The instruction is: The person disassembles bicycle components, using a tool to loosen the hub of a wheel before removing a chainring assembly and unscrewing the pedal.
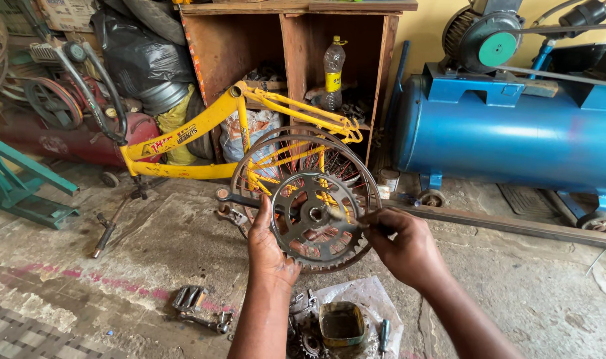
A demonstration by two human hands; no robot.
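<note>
On the far left a green metal stand [17, 186] sits on the dusty concrete floor [150, 246]. Next to it lies a yellow bicycle frame [203, 126] with no wheels, and a grey pedal [190, 299] rests on the floor below it.

The left hand [270, 249] is closed on the left edge of a dark round metal chainring with teeth [316, 219]. It holds the ring up in the air, flat side facing the camera, in front of a spoked wheel with red and yellow spokes [309, 166]. The right hand [403, 246] is pinched shut on a small brush [346, 216], and the bristle end touches the ring near its middle hole.

Just below the hands, a little dirty tin of dark liquid [341, 324] sits on a clear plastic sheet [373, 299] with small metal parts.

To brush well, I think the left hand should keep the ring steady and turn it bit by bit, so the brush gets between every tooth. Small, soft strokes would keep drips off the floor.

On the right stands a big blue air tank [509, 133].
</note>
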